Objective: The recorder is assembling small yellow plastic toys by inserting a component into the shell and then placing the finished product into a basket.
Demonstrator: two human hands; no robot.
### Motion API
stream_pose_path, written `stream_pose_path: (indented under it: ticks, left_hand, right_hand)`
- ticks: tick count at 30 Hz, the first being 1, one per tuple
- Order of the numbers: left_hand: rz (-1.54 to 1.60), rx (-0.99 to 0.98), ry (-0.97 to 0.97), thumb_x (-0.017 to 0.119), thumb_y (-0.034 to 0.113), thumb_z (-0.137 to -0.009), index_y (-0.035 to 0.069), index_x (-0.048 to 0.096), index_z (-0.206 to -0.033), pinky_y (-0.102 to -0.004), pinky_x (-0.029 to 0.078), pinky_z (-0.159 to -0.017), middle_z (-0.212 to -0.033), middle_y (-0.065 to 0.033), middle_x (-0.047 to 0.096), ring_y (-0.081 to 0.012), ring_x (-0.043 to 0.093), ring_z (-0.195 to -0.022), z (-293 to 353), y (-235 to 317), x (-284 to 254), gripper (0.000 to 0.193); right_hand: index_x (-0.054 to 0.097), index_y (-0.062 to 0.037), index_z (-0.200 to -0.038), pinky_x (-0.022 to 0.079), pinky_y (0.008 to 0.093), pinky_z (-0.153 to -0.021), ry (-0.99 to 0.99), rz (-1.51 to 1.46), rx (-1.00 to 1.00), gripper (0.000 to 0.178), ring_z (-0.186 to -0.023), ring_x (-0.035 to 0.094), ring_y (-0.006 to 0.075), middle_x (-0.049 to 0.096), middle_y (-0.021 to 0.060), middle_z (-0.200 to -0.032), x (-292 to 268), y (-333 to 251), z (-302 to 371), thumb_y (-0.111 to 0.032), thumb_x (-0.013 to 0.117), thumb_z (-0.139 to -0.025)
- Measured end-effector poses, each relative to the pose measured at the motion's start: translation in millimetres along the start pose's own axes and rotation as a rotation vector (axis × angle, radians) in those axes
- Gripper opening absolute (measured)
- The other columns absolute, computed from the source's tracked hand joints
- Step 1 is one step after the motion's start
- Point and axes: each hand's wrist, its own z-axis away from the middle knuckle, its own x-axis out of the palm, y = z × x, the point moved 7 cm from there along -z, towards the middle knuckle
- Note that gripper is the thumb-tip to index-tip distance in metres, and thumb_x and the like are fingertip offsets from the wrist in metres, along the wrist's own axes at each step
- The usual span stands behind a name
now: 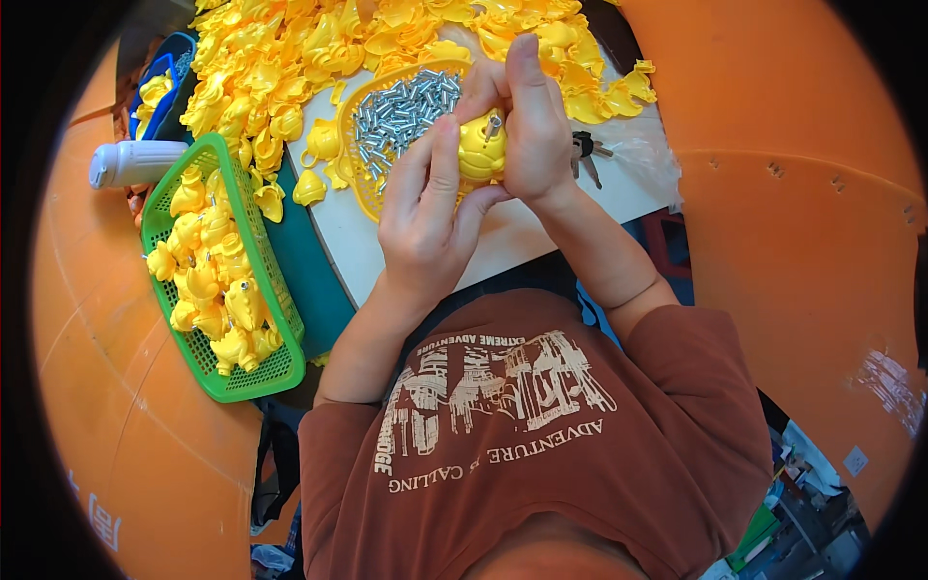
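Both my hands are on one rounded yellow plastic toy part [480,157], held above the near side of a yellow basket. A short metal pin [494,126] sticks out of the top of it. My left hand [425,198] grips the part from the left, its fingers against that side. From the right, my right hand [537,130] closes round it, thumb raised near the pin. Many similar silvery pins [401,111] fill the yellow basket [360,198]. My hands hide part of the toy piece and the basket's right side.
Loose yellow plastic shells [280,58] are heaped along the far side of the white board [358,251]. At left stand a green basket [256,391] of yellow parts with pins, a pale bottle [140,162] and a blue container [177,53]. Keys [588,155] lie right of my right hand.
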Motion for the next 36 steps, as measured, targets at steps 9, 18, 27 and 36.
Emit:
stream_pose_path:
  ticks: [9,18,27,36]
  left_hand:
    - [0.214,-0.204,0.01,0.077,0.006,-0.063,-0.004,0.052,-0.116,-0.0328,0.049,-0.079,-0.109,-0.0178,0.057,-0.0289,0.059,-0.095,3,-38,-3,0.06]
    - [0.097,-0.068,-0.083,0.076,0.007,-0.065,-0.004,0.048,-0.12,-0.0361,0.047,-0.084,-0.11,-0.021,0.055,-0.0331,0.056,-0.1,-1,-12,2,0.063]
    - [-0.116,-0.054,-0.262,0.068,0.012,-0.074,-0.014,0.039,-0.121,-0.0345,0.049,-0.071,-0.102,-0.0224,0.053,-0.0324,0.057,-0.086,-7,16,8,0.061]
    - [-0.212,-0.085,-0.244,0.066,0.015,-0.076,-0.016,0.038,-0.12,-0.0333,0.05,-0.064,-0.097,-0.0243,0.054,-0.032,0.06,-0.076,2,7,21,0.061]
  right_hand:
    - [0.06,0.0011,-0.072,0.041,0.0265,-0.078,-0.005,0.047,-0.331,0.072,-0.08,0.056,0.0172,0.06,0.0105,-0.077,9,-31,4,-0.046,0.011,-0.097]
    - [0.059,-0.0005,-0.059,0.043,0.0229,-0.063,0.095,0.124,-0.123,0.086,-0.066,0.056,0.0156,0.06,0.0096,-0.072,-2,-25,7,-0.06,0.006,-0.09]
    - [0.061,-0.0011,-0.057,0.038,0.0224,-0.057,0.103,0.038,-0.1,0.075,-0.058,0.049,0.0108,0.055,0.0063,-0.061,-8,-19,9,-0.051,0.019,-0.095]
    - [0.06,-0.0009,-0.049,0.039,0.0196,-0.049,0.154,0.006,0.115,0.063,-0.048,0.049,0.0068,0.052,0.0015,-0.049,-13,-1,0,-0.043,0.044,-0.093]
